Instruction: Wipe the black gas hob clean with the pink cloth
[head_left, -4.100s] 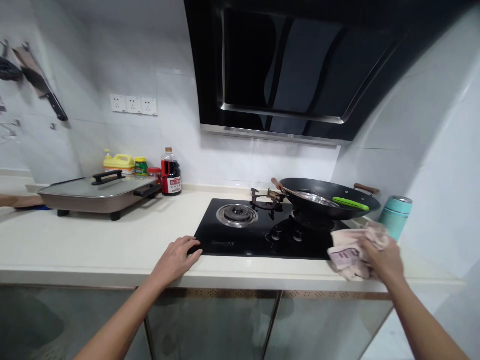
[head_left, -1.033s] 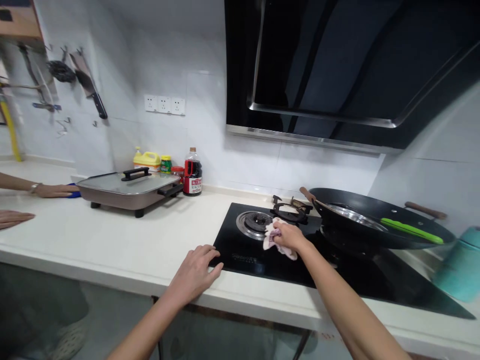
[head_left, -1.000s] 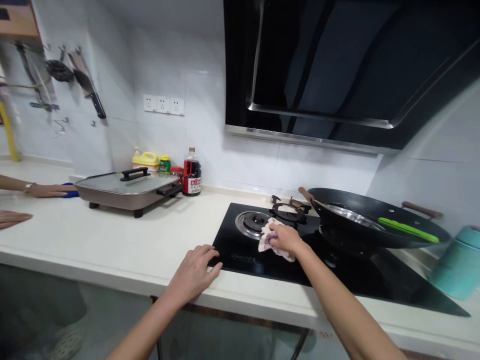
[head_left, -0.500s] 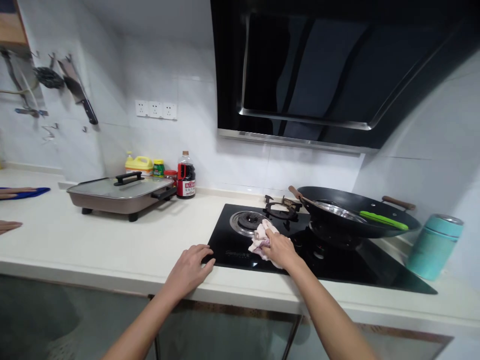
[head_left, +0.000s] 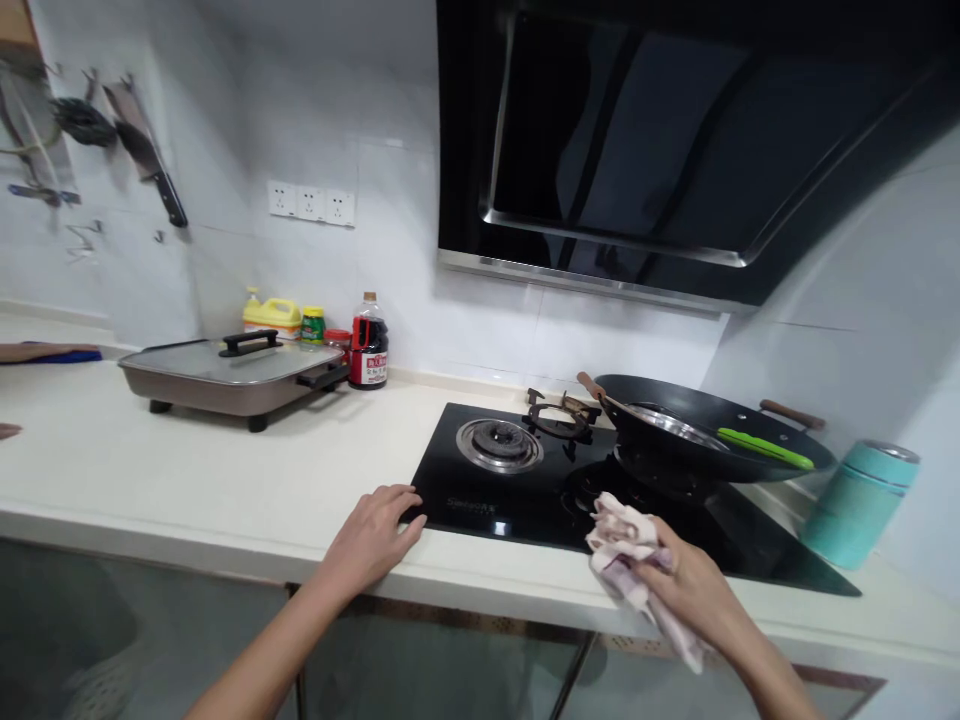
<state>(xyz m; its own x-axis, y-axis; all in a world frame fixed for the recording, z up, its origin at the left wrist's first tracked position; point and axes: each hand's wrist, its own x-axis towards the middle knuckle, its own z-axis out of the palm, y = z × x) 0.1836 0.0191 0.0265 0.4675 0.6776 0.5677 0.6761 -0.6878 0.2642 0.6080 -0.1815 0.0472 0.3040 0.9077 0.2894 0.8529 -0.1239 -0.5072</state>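
Observation:
My right hand (head_left: pixel 686 585) grips a crumpled pale pink cloth (head_left: pixel 626 540) over the front edge of the black glass gas stove (head_left: pixel 517 505). Part of the cloth hangs down past the counter's edge. My left hand (head_left: pixel 377 530) rests with fingers spread on the white counter, its fingertips at the stove's front left corner. The left burner (head_left: pixel 500 445) lies bare, and its black pan support (head_left: pixel 564 415) sits behind it. On the right burner stands a large black wok (head_left: pixel 690 430) holding a green-handled utensil (head_left: pixel 765 448) and a shiny metal piece.
A lidded electric pan (head_left: pixel 232 375) stands left, before a soy sauce bottle (head_left: pixel 370 345) and a yellow jug (head_left: pixel 274 315). A turquoise flask (head_left: pixel 862 505) is at the far right. The range hood (head_left: pixel 600 150) overhangs the stove. Another person's hand with a blue cloth (head_left: pixel 71 355) shows far left.
My right hand has moved right and toward me with the cloth, away from the left burner to the stove's front edge. My left hand stays at the corner. The other person's hands shifted.

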